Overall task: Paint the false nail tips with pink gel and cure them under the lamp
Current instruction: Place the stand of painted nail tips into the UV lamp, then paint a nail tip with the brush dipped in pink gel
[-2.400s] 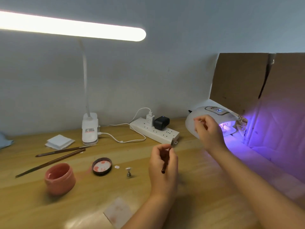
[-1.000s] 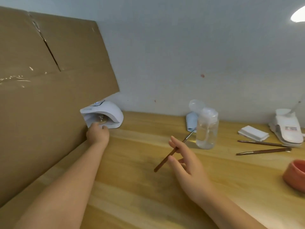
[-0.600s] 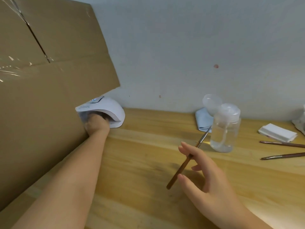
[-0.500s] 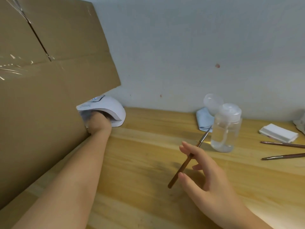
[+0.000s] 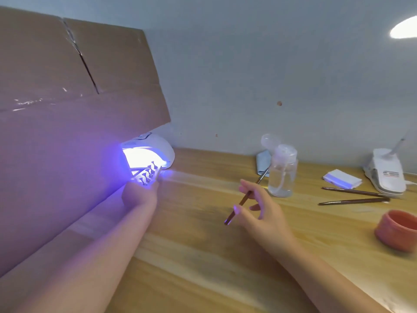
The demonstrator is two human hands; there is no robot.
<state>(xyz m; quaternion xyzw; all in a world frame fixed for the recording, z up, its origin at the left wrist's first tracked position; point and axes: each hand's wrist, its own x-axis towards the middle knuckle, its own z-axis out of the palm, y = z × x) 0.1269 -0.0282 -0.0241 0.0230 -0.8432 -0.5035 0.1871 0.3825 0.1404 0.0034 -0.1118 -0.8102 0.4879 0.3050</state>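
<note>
Right hand: thumb and forefinger pinch a thin brown brush near mid-shaft; the remaining fingers are loosely spread and hold nothing. The brush lies tilted, its metal end pointing toward 1 o'clock at a clear pump bottle, its butt end toward 7 o'clock.

Left hand: it holds the near edge of a small tray at the mouth of the curing lamp. How far the fingers curl under the tray cannot be told; glare hides them. The tray carries a row of small stands with nail tips; blur prevents a firm count. The lamp is lit, throwing violet light.

Surface: a pale wooden desk, set against a grey-white wall. A sheet of brown cardboard stands at 9 to 10 o'clock, just beside the lamp, tinted violet.

Count of other items: one pink jar at 3 o'clock of the right hand; two spare brushes lying near each other at 2 o'clock; one stack of white pads beyond them; one white clamp base of a desk light at the far right; one blue-grey cloth behind the bottle.
</note>
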